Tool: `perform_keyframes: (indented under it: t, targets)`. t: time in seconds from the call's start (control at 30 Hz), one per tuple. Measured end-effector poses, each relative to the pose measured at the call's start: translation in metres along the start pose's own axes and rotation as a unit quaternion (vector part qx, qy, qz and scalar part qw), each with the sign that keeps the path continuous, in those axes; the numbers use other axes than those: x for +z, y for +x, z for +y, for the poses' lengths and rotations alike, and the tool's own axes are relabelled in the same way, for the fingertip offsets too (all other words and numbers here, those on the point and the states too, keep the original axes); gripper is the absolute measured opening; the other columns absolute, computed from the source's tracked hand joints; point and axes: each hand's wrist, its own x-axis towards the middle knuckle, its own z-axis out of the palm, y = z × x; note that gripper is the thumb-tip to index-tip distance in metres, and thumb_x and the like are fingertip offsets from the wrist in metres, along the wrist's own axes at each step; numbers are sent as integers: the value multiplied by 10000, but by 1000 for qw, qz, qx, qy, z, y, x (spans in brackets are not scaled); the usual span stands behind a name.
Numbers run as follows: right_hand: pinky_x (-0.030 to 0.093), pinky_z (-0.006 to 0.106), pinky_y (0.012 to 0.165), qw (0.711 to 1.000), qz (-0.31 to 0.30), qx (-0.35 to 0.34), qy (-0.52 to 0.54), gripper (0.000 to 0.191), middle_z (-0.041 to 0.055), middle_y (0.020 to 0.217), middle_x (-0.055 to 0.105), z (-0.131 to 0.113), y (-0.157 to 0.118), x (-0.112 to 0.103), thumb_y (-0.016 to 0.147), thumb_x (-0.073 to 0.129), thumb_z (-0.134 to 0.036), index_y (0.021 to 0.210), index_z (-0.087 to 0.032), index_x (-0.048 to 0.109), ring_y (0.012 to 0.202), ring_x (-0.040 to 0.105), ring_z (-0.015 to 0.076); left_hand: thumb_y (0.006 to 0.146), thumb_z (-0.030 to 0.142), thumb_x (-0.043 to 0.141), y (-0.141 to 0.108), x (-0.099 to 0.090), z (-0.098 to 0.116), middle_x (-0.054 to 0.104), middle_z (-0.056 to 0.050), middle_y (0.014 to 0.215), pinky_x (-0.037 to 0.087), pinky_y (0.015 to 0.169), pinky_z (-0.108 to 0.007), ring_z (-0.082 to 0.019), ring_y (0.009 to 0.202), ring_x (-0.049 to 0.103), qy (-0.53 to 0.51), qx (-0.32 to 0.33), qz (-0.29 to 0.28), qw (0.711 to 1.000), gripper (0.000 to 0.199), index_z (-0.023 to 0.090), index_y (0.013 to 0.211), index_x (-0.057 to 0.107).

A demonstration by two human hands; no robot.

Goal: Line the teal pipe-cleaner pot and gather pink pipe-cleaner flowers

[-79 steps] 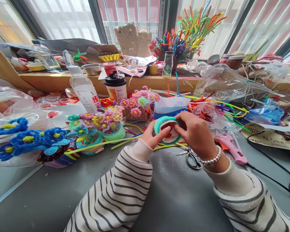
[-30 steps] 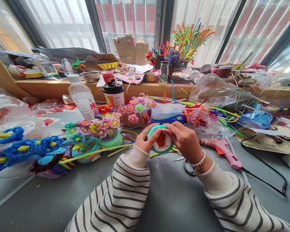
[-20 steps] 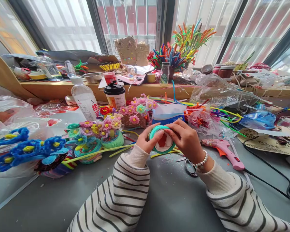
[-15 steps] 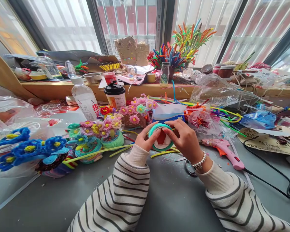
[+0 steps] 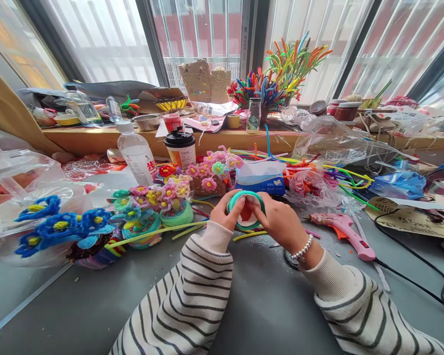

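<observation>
A small round cup wrapped in teal pipe cleaner is held over the grey table, its whitish inside with a red patch facing the camera. My left hand grips its left side, the thumb over the rim. On the other side my right hand holds the rim, its thumb reaching inside and its fingers around the outer wall. The fingers behind the cup are partly hidden. Yellow pipe cleaners lie on the table just below the cup.
A pink glue gun with a black cord lies at the right. Pipe-cleaner flowers stand at the left. Behind are a water bottle, a lidded paper cup and a blue tissue pack. Scissors lie near my right wrist.
My right hand has shifted slightly left, with its fingers drawn down around the cup's edge. The whole view has moved slightly.
</observation>
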Motion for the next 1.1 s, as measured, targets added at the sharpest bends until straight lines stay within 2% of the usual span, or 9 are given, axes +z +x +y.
perform_keyframes:
  t: [0.13,0.37,0.57,0.7,0.8,0.9,0.97,1.03,1.1]
  targets:
    - [349,237,542,1000,-24,-16,-5,260,65,797,643,-3,0,3,852,263,-255,1007,-146,442,697,602,187,695,422,485,-2,-1,1,609,-35,987,413,817,-289,-195,922,533,14,2,-9,1000,369,192,968,583]
    - [303,234,479,1000,-4,-15,-23,283,40,757,652,-1,-1,3,854,261,-331,992,-197,470,642,605,188,681,402,511,-5,-1,2,613,-38,971,396,841,-302,-191,909,537,47,17,-36,998,362,187,965,581]
    - [317,236,511,999,31,17,-2,292,42,744,656,4,0,2,853,269,-322,946,-202,518,649,605,185,669,365,527,-4,0,-1,580,-59,1016,440,771,-291,-185,867,551,18,45,-68,996,498,169,1121,455]
    - [347,231,570,999,26,-8,28,320,43,798,658,9,1,-1,839,291,-384,942,-219,545,729,602,185,735,312,426,-4,-2,-3,564,-57,1069,392,840,-310,-192,951,518,101,103,-74,987,392,181,1100,489]
    - [353,226,589,998,36,-33,30,304,47,860,651,9,2,0,848,295,-323,978,-210,545,756,596,176,743,302,391,-5,-1,-4,553,-77,1081,368,865,-321,-193,985,497,139,136,-65,979,400,158,1105,479]
    - [353,226,584,998,42,-34,36,296,51,854,652,7,1,0,846,304,-287,945,-195,568,733,594,171,741,311,388,-4,-2,-3,538,-94,1095,359,874,-320,-196,999,487,153,136,-70,976,407,129,1095,472]
    - [356,222,582,997,31,-44,59,300,44,794,658,10,1,-3,836,325,-317,877,-198,598,706,591,164,740,305,382,-3,-3,-2,554,-80,1073,371,857,-320,-196,974,502,163,113,-96,975,385,146,1076,480]
    - [360,216,571,994,29,-57,90,324,32,707,651,16,1,-8,826,339,-358,791,-199,620,645,581,147,739,284,367,-4,-4,0,582,-56,1023,388,829,-312,-187,926,525,160,81,-146,973,355,165,1048,496]
    - [366,218,564,990,80,-48,108,346,27,660,630,25,5,-15,819,345,-380,741,-186,621,593,556,133,720,263,384,-6,-4,1,605,-47,964,403,799,-295,-180,876,542,148,57,-211,964,343,158,1020,512]
